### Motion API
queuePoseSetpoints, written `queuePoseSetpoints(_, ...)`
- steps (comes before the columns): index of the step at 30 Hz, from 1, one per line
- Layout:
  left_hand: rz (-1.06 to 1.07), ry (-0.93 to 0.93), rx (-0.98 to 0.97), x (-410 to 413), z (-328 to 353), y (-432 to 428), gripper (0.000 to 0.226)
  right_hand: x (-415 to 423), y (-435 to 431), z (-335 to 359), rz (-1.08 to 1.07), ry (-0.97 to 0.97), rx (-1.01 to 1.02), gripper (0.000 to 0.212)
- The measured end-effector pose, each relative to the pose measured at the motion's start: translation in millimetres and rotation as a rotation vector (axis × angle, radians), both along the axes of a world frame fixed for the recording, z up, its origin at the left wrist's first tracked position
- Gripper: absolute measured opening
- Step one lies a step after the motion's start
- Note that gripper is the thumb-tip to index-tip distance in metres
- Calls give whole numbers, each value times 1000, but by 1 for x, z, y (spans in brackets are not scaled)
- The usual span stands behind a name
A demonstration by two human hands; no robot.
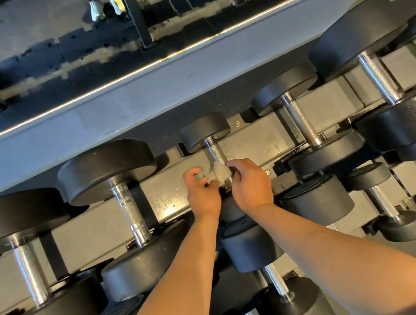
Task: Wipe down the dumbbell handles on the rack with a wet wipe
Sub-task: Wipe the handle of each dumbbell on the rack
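A small black dumbbell with a knurled steel handle [215, 150] lies on the top shelf of the rack [254, 143], in the middle of the view. A crumpled white wet wipe [219, 173] sits at the near end of that handle. My left hand [203, 194] pinches the wipe's left side. My right hand [250, 183] grips its right side, against the handle. The near head of this dumbbell is hidden behind my hands.
Larger dumbbells flank it: one to the left [130, 212], one to the right [303, 123], bigger ones further out. A lower shelf holds more dumbbells [276, 281]. Behind the rack a mirror [70, 42] shows the gym floor, frame legs and someone's white shoes.
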State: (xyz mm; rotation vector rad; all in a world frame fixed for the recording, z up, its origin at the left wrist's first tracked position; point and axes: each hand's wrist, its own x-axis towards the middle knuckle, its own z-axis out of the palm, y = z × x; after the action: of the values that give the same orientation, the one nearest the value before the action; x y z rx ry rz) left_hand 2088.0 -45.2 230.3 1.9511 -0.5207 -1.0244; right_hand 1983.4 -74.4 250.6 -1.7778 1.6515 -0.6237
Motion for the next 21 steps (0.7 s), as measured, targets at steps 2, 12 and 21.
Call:
queuePoseSetpoints(2, 31, -89, -12, 0, -2, -12, 26, -1, 0, 0, 4, -2, -4, 33)
queuePoseSetpoints(12, -378, 27, 280, 1, -5, -21, 27, -2, -1, -2, -17, -50, 21, 30)
queuePoseSetpoints(21, -462, 26, 342, 1, 13, -13, 24, -2, -1, -5, -32, -102, 8, 27)
